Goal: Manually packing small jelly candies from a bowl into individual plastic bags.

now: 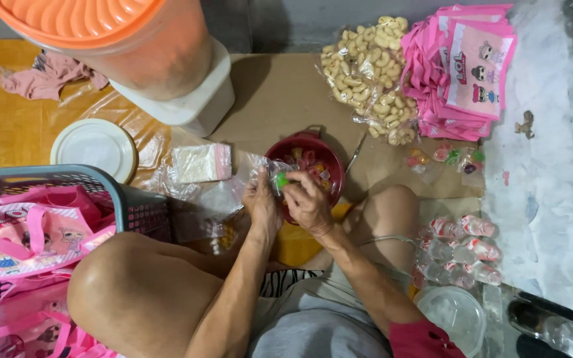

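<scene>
Both hands meet over the red bowl (306, 142): left hand (262, 205) pinches a clear bag (256, 166); right hand (308, 202) grips a green candy (280, 179) at its mouth.

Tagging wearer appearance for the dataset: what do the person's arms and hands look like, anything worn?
Both arms are bare to the hands. The left hand and right hand show no gloves; no rings, watch or bracelet are visible. A pink-red sleeve shows at the right upper arm. No cables or markings.

Single head view, looking steeply down, close over lap and floor.
</scene>
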